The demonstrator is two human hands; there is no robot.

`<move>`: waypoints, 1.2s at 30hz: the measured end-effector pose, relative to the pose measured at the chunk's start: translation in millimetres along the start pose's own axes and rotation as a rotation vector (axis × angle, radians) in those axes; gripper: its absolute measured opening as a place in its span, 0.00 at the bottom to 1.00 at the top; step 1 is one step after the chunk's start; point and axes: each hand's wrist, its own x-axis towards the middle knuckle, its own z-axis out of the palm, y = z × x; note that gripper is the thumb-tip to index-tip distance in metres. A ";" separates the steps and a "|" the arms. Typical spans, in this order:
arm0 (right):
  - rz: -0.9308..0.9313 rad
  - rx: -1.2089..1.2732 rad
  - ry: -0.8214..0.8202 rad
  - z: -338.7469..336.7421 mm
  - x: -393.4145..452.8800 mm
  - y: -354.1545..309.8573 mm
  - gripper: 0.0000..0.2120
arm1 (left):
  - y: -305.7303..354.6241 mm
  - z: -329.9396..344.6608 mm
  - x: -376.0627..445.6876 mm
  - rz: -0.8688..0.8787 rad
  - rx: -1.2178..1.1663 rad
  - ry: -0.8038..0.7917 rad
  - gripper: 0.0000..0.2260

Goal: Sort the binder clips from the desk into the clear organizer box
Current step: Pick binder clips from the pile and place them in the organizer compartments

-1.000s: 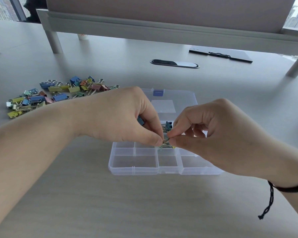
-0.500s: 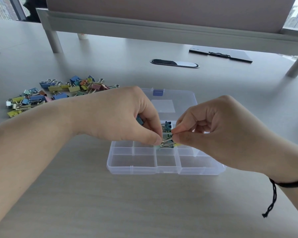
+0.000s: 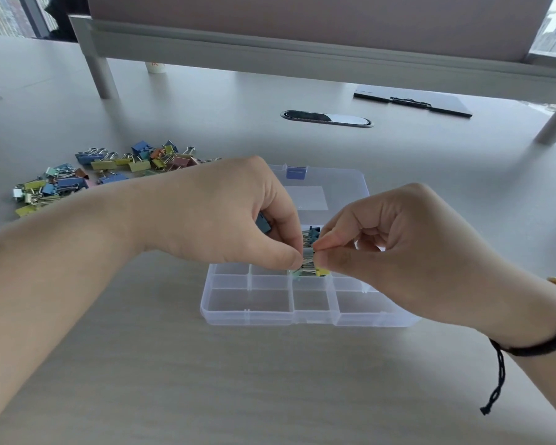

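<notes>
Clear organizer box [image 3: 247, 311] has barely shifted; my left hand [image 3: 235, 216] and right hand [image 3: 395, 239] still pinch tangled binder clips [image 3: 308, 263] over its middle compartment, so untangling continues.

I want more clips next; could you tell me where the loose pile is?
The pile of binder clips lies on the desk, far left, behind the left forearm.

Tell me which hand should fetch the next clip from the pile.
Left hand, probably: the loose clips lie on its side of the box, while the right hand would have to cross over.
</notes>
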 end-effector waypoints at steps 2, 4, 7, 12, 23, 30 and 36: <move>0.005 -0.006 -0.009 1.2 0.1 0.5 0.04 | 0.0 1.0 -0.1 -0.010 0.000 -0.005 0.04; 0.013 -0.007 -0.023 1.0 0.2 0.7 0.03 | 0.4 1.6 -0.5 -0.018 -0.001 0.001 0.04; 0.022 -0.025 -0.033 -2.7 -0.3 1.2 0.02 | 0.9 2.7 -0.3 -0.022 -0.006 0.015 0.04; 0.009 -0.090 -0.061 -6.7 -0.5 0.9 0.04 | 0.9 4.9 0.8 -0.023 -0.007 0.010 0.03; -0.096 -0.150 -0.112 -9.6 -1.8 1.3 0.06 | 1.5 7.8 1.0 0.002 -0.010 0.013 0.02; -0.086 -0.130 -0.123 -9.5 -1.7 1.7 0.06 | -0.5 8.3 2.7 -0.015 -0.065 -0.047 0.02; -0.073 -0.141 -0.115 -9.6 -2.5 0.6 0.05 | -2.5 7.2 3.3 0.000 -0.070 -0.079 0.03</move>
